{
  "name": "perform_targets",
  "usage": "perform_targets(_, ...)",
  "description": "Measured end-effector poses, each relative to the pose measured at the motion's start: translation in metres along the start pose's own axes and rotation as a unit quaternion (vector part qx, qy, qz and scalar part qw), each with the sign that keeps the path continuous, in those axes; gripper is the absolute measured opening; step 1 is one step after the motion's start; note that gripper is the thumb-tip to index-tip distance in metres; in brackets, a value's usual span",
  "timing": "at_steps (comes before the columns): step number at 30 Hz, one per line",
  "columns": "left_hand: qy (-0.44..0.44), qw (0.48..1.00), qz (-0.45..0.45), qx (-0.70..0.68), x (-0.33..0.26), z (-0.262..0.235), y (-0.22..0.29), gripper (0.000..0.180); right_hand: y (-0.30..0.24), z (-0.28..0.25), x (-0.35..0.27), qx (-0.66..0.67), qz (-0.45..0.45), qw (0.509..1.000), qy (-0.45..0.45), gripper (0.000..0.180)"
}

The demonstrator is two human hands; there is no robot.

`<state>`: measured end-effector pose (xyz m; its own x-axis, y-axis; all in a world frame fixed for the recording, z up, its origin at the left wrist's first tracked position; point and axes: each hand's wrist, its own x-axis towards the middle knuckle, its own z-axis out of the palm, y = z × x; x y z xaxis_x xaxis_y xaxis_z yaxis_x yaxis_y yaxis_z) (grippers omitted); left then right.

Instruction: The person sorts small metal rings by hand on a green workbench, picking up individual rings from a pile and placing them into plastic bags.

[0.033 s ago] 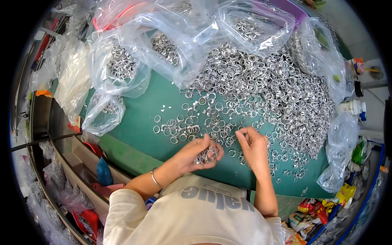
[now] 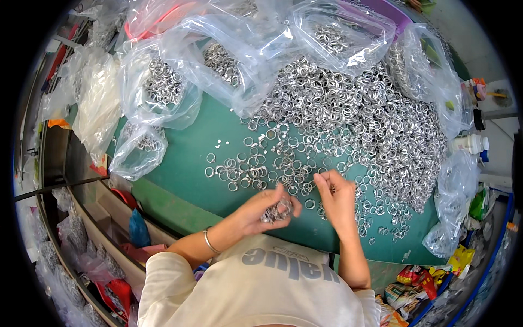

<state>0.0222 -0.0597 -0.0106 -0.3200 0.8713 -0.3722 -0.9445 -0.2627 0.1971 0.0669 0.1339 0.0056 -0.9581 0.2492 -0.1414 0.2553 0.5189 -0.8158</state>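
Note:
My left hand (image 2: pixel 267 210) is curled, palm up, around a clump of silver rings (image 2: pixel 278 211) in front of my shirt. To its right, my right hand (image 2: pixel 336 197) hovers over the green table with thumb and fingers drawn together; what lies between them is too small to make out. Scattered loose rings (image 2: pixel 242 169) lie just beyond both hands. Behind and to the right spreads a large heap of silver rings (image 2: pixel 370 120).
Clear plastic bags holding rings (image 2: pixel 163 84) line the table's far and left edges. A purple tub (image 2: pixel 395 16) stands at the back right. White bottles (image 2: pixel 469 144) and an emptier-looking plastic bag (image 2: pixel 455 191) sit on the right. Shelving (image 2: pixel 92 212) with bagged goods is at left.
My left hand, holding the rings, has shifted slightly, and its fingers have moved a little. My right hand stays almost where it was.

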Motion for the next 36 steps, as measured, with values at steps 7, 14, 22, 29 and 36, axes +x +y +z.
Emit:
perform_targets(7,0.112,0.986,-0.013,-0.120,-0.002,-0.025,-0.036,0.024,-0.033,0.024,-0.021,0.058,-0.291,0.950,-0.097,0.009)
perform_targets(14,-0.006,0.974,-0.086,-0.210,0.006,-0.015,-0.019,0.028,-0.044,0.027,-0.026,-0.063,-0.326,0.932,-0.148,0.012)
perform_targets(22,-0.032,0.998,-0.030,-0.042,0.008,-0.031,-0.022,0.035,-0.017,0.035,0.014,-0.002,-0.120,0.991,0.057,0.021)
perform_targets(29,0.020,0.997,-0.065,0.035,0.000,-0.014,-0.010,0.042,-0.011,0.055,0.042,-0.265,-0.144,0.949,0.091,0.022)
perform_targets(36,0.015,0.991,-0.109,0.082,-0.007,-0.015,-0.009,0.027,-0.013,0.019,0.025,-0.106,-0.085,0.987,0.088,0.022)
